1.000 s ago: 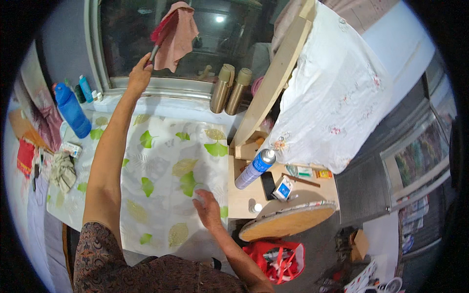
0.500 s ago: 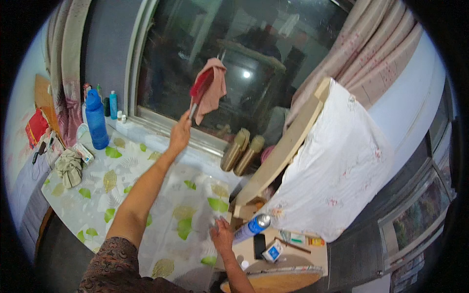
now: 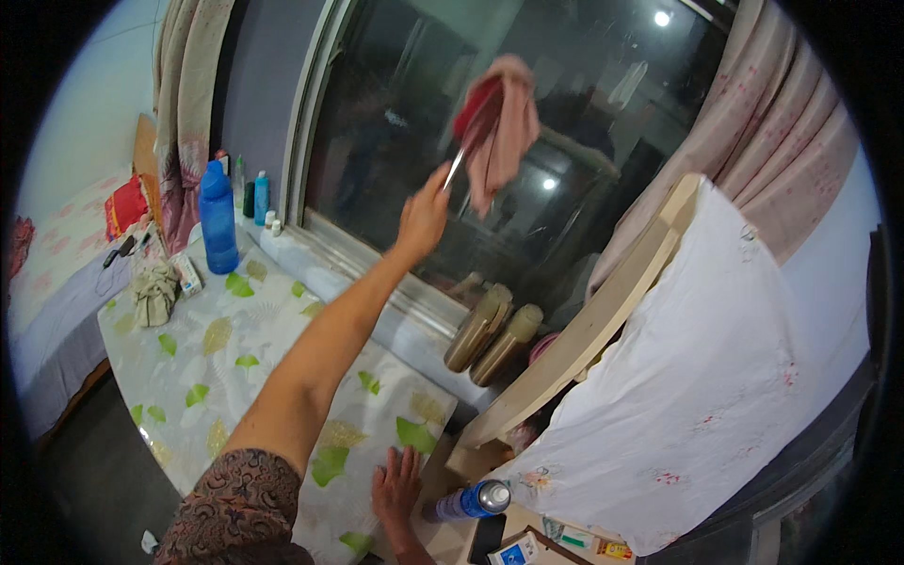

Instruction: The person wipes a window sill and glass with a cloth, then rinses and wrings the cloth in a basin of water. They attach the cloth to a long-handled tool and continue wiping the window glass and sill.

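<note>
My left hand [image 3: 426, 215], at the end of an outstretched arm, grips the thin silvery handle of a red-headed tool [image 3: 476, 115]. A pink cloth [image 3: 513, 132] drapes over the tool's head and hides much of it, so its kind does not show. Tool and cloth are up in front of the dark window pane [image 3: 395, 141]; whether the cloth touches the glass I cannot tell. My right hand [image 3: 396, 483] rests on the leaf-patterned tablecloth [image 3: 282, 330], fingers spread, holding nothing. Close to its right stands a blue spray can [image 3: 468, 502].
Two gold-brown flasks [image 3: 504, 344] stand by the sill, beside a wooden shelf [image 3: 603, 330] draped with a white cloth [image 3: 678, 405]. A blue bottle [image 3: 218, 221] and a crumpled grey-green cloth [image 3: 154, 292] are at the table's far left. Pink curtains [image 3: 753, 141] hang at the right.
My left hand has swung the tool and pink cloth up and to the right across the window. The right hand's fingers now lie flatter on the table. The view has shifted.
</note>
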Motion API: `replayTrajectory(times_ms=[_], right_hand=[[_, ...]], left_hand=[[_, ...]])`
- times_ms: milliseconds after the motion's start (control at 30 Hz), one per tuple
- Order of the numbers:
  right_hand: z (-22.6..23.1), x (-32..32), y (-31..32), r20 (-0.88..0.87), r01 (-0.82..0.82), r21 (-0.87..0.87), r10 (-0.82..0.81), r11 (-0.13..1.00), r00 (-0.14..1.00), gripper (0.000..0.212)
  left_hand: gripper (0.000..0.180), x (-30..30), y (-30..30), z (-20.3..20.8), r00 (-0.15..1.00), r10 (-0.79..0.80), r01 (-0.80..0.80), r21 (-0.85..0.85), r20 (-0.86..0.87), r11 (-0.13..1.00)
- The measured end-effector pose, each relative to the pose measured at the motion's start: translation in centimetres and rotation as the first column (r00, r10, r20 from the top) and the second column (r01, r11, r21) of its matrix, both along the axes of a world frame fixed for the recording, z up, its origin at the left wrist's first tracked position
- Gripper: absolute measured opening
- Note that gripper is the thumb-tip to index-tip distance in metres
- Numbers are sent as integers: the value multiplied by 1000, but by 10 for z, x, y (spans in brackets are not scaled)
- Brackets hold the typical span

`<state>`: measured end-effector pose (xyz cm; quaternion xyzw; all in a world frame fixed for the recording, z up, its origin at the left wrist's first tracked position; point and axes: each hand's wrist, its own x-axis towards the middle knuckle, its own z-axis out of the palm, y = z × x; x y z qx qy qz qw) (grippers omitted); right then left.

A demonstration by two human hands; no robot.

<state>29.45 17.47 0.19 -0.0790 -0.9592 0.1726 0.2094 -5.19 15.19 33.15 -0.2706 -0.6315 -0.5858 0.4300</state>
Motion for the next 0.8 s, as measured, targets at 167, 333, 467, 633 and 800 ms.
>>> replayTrajectory(times_ms=[167, 333, 467, 633, 800], right_hand=[[13, 1, -2, 65, -5, -71, 10, 997, 998, 50], [10, -4, 4, 73, -8, -117, 17, 993, 997, 50], [11, -6, 4, 113, -12, -139, 28, 990, 993, 51], [7, -6, 7, -20, -64, -105, 62, 992, 998, 50], [-5, -5, 7, -73, -47, -40, 44, 998, 996, 50]], left_hand=[[37, -10, 2, 42, 996, 71, -71, -17, 50, 997], [46, 29, 12, -113, 939, 9, 44, -146, 343, 988], [45, 61, -20, -230, 879, 5, 126, -243, 477, 962], [45, 42, -73, -241, 811, 153, 151, -454, 565, 878], [41, 29, -66, -183, 904, 68, 144, -451, 422, 881]])
